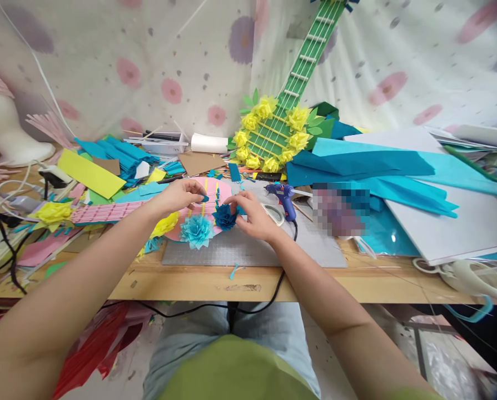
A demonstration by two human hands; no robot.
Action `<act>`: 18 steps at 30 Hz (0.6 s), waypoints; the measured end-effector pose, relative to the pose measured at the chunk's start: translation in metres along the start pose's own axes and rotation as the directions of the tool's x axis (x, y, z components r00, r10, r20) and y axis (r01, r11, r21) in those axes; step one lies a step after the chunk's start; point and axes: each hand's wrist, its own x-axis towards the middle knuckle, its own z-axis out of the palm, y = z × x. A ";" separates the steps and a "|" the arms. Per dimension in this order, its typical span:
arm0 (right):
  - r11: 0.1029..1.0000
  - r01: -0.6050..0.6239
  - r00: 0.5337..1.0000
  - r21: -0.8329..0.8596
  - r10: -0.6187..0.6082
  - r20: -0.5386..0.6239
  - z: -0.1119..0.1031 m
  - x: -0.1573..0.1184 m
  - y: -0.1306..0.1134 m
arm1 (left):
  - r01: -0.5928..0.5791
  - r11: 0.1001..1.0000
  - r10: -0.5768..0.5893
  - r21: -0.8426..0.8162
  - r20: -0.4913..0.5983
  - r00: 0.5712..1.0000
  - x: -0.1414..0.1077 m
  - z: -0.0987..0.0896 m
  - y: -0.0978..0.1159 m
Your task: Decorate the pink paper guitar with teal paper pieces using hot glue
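Observation:
My left hand is closed in a pinch on a small dark blue paper piece, above the pink body of a paper guitar. My right hand has its thumb and fingers closed on a dark blue paper flower at the body's right edge. Beside that flower sits a light blue paper flower, and a yellow paper flower lies partly behind my left wrist. The guitar's pink neck runs left, passing behind my left forearm.
A grey cutting mat lies under the guitar body. Right of my hand are scissors and a blue glue gun, its cord hanging over the table edge. A green paper guitar leans behind. Blue paper sheets pile at right.

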 end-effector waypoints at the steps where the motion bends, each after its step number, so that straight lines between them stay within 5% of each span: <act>1: 0.999 -0.025 0.999 0.020 0.026 -0.040 -0.001 -0.002 0.002 | 0.004 1.000 -0.004 0.013 -0.006 1.000 0.000 -0.001 -0.001; 6: 0.983 -0.179 0.949 0.042 0.184 -0.258 -0.010 -0.013 0.018 | 0.026 0.996 -0.027 0.082 0.011 1.000 0.002 -0.013 -0.008; 11: 0.969 -0.246 0.914 0.028 0.242 -0.325 -0.025 -0.018 0.029 | 0.040 0.991 -0.040 0.130 -0.002 0.999 0.010 -0.021 -0.016; 14: 0.960 -0.279 0.926 -0.002 0.268 -0.265 -0.039 -0.020 0.027 | 0.039 0.988 -0.036 0.147 -0.022 0.999 0.018 -0.020 -0.024; 18: 0.920 -0.390 0.920 0.033 0.388 0.052 -0.067 -0.031 0.023 | 0.046 0.983 -0.035 0.180 -0.063 0.997 0.027 -0.019 -0.032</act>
